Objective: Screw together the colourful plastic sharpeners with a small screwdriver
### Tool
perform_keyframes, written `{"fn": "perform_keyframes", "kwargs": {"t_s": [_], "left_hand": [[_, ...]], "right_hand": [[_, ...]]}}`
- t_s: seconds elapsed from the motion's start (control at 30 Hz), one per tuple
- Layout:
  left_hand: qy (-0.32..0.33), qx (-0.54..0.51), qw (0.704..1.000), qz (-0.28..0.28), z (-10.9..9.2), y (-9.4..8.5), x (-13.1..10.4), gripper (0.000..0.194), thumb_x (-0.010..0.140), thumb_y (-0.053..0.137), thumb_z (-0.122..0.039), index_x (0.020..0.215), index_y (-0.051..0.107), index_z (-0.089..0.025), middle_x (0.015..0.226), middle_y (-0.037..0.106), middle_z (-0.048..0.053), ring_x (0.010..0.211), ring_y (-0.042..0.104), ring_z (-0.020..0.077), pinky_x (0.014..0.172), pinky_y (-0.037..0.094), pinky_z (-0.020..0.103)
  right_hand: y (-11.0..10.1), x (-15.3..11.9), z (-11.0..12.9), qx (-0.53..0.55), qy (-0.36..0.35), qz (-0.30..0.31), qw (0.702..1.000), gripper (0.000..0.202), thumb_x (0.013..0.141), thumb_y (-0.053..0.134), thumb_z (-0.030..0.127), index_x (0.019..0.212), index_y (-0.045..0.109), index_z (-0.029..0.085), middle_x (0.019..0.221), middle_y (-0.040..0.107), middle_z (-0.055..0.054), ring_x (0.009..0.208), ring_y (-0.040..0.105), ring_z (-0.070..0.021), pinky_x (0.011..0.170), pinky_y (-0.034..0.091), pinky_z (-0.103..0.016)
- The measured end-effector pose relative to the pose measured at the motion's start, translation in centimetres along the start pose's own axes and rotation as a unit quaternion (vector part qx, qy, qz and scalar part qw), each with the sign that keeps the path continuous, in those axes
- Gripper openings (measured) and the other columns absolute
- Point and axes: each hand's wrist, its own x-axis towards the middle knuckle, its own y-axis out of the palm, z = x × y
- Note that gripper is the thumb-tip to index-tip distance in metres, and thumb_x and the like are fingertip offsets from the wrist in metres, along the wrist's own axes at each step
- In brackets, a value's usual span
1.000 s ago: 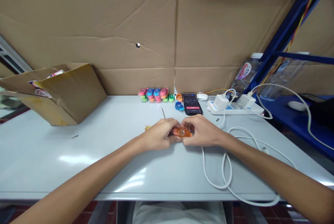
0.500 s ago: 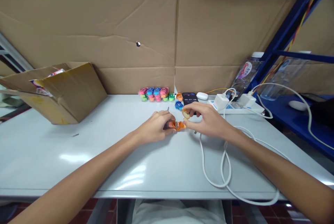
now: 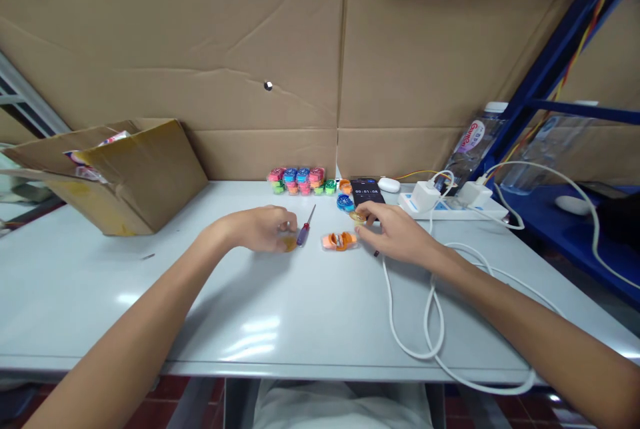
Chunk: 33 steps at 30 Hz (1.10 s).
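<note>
My left hand (image 3: 263, 229) has its fingers curled over a small amber, see-through piece (image 3: 289, 242) on the table, partly hidden by the fingertips. Just right of these fingers lies a screwdriver (image 3: 303, 234) with a purple handle, its shaft pointing away from me. An orange toy piece (image 3: 340, 241) in a clear shell rests on the table between my hands, touched by neither. The fingertips of my right hand (image 3: 393, 232) are on a round gold piece (image 3: 358, 216), beside a blue round toy piece (image 3: 345, 202).
Colourful toy pieces (image 3: 297, 180) line the back. A phone (image 3: 367, 190) showing a timer and a white earbud case (image 3: 389, 184) stand near a power strip (image 3: 450, 212). White cables (image 3: 434, 302) loop at right. A cardboard box (image 3: 145, 182) stands at left; a bottle (image 3: 470, 142) leans at right.
My left hand has let go of the orange toy piece and moved left to the amber piece. The screwdriver now lies fully visible on the table. The right hand has shifted slightly.
</note>
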Motion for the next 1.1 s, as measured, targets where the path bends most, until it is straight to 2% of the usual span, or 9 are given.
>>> {"fn": "perform_keyframes", "kwargs": {"t_s": [0.17,0.3,0.4,0.5,0.6,0.7,0.8,0.93,1.1], "left_hand": [[0.015,-0.017,1.0,0.008,0.5,-0.4,0.2,0.021,0.071,0.056,-0.019,0.088,0.069,-0.021,0.085,0.07,0.003,0.074,0.061,0.0181,0.059,0.041,0.025],[0.053,-0.07,0.993,-0.079,-0.6,-0.7,0.2,0.016,0.076,0.054,-0.018,0.082,0.069,-0.018,0.077,0.069,0.001,0.067,0.059,0.0145,0.06,0.041,0.024],[0.093,-0.217,0.959,-0.156,-2.4,0.9,1.0,0.014,0.083,0.055,-0.024,0.085,0.067,-0.016,0.071,0.069,0.002,0.064,0.062,0.014,0.06,0.045,0.024],[0.106,-0.315,0.925,-0.184,-4.0,3.3,2.3,0.013,0.085,0.06,-0.026,0.083,0.066,-0.015,0.068,0.069,0.002,0.057,0.06,0.0121,0.055,0.045,0.023],[0.118,-0.352,0.91,-0.183,-4.8,4.9,3.0,0.016,0.089,0.06,-0.029,0.087,0.068,-0.015,0.075,0.073,0.004,0.064,0.065,0.0134,0.058,0.047,0.023],[0.14,-0.274,0.927,-0.217,-4.8,5.2,3.0,0.023,0.095,0.054,-0.033,0.093,0.069,-0.016,0.084,0.074,0.005,0.073,0.066,0.0155,0.067,0.05,0.027],[0.174,-0.121,0.942,-0.259,-4.5,5.2,2.9,0.024,0.096,0.053,-0.033,0.102,0.069,-0.017,0.102,0.071,0.008,0.091,0.064,0.0204,0.08,0.05,0.033],[0.215,-0.048,0.955,-0.2,-4.3,5.6,2.8,0.022,0.094,0.055,-0.03,0.106,0.069,-0.017,0.097,0.066,0.007,0.094,0.062,0.0225,0.083,0.049,0.035],[0.223,-0.044,0.958,-0.175,-4.3,5.7,2.7,0.02,0.09,0.056,-0.024,0.106,0.067,-0.018,0.089,0.064,0.006,0.091,0.061,0.0225,0.08,0.048,0.034]], "right_hand": [[0.2,0.4,-1.3,0.009,-0.003,0.007,1.0,0.027,0.086,0.057,0.019,0.11,0.068,0.016,0.108,0.074,-0.011,0.096,0.067,-0.0266,0.078,0.048,-0.037],[0.2,0.4,-1.0,0.055,-0.013,-0.008,0.998,0.028,0.088,0.06,0.023,0.113,0.067,0.016,0.115,0.073,-0.013,0.105,0.067,-0.0278,0.09,0.05,-0.043],[0.5,0.1,0.1,0.127,-0.021,-0.001,0.992,0.032,0.089,0.064,0.029,0.119,0.064,0.018,0.118,0.073,-0.011,0.103,0.07,-0.0221,0.087,0.056,-0.037],[1.0,-0.2,1.4,0.193,-0.025,0.008,0.981,0.038,0.089,0.067,0.034,0.123,0.061,0.018,0.115,0.074,-0.01,0.098,0.072,-0.0188,0.085,0.06,-0.034],[1.3,-0.3,2.1,0.225,-0.024,0.006,0.974,0.027,0.092,0.063,0.033,0.115,0.066,0.018,0.1,0.077,-0.007,0.086,0.073,-0.0167,0.078,0.061,-0.032],[1.2,0.1,1.4,0.216,0.005,-0.037,0.976,0.021,0.091,0.061,0.029,0.106,0.069,0.017,0.09,0.076,-0.006,0.075,0.071,-0.0158,0.07,0.059,-0.03],[0.8,0.7,-0.3,0.182,0.042,-0.088,0.979,0.029,0.088,0.062,0.028,0.114,0.067,0.016,0.089,0.075,-0.007,0.075,0.07,-0.0171,0.069,0.057,-0.031],[0.5,1.1,-1.8,0.137,0.053,-0.063,0.987,0.02,0.084,0.063,0.023,0.1,0.071,0.015,0.086,0.077,-0.008,0.073,0.071,-0.0186,0.067,0.056,-0.031],[0.4,0.9,-1.3,0.082,0.034,-0.063,0.994,0.019,0.083,0.06,0.019,0.098,0.071,0.015,0.09,0.078,-0.009,0.069,0.068,-0.0176,0.066,0.053,-0.031]]}}
